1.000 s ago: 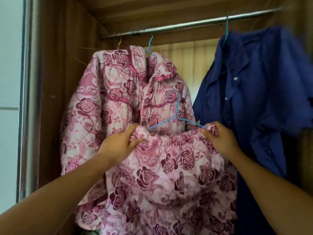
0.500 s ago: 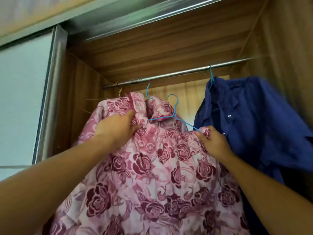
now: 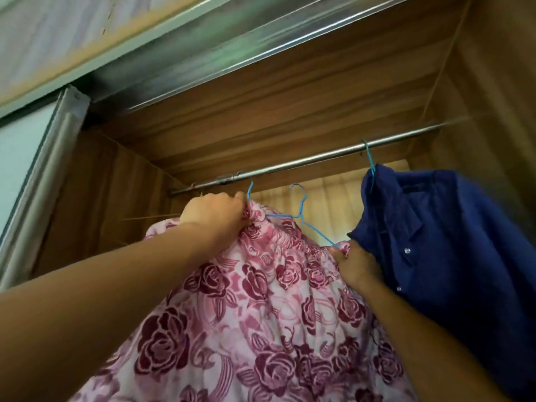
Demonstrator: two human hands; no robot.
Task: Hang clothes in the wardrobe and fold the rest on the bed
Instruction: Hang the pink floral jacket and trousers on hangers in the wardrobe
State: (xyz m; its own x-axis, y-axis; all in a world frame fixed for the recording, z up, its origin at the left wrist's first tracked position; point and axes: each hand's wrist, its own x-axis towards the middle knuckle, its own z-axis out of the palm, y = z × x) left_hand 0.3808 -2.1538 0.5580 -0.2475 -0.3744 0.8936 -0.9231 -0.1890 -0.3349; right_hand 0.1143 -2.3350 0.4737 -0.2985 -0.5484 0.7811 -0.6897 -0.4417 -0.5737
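Wooden wardrobe (image 3: 261, 111) surrounds both hands. One pink floral garment (image 3: 261, 314) spans between the hands and is raised higher than 0.5 s ago, with its top edge now just below the one rail (image 3: 304, 162). One blue shirt (image 3: 449, 242) hangs right of the right hand. Left hand (image 3: 214, 216) grips the garment's top edge. Right hand (image 3: 356, 265) pinches that edge lower down. Three blue hangers show; the middle hanger (image 3: 298, 216) carries the garment, its hook clear of the rail.
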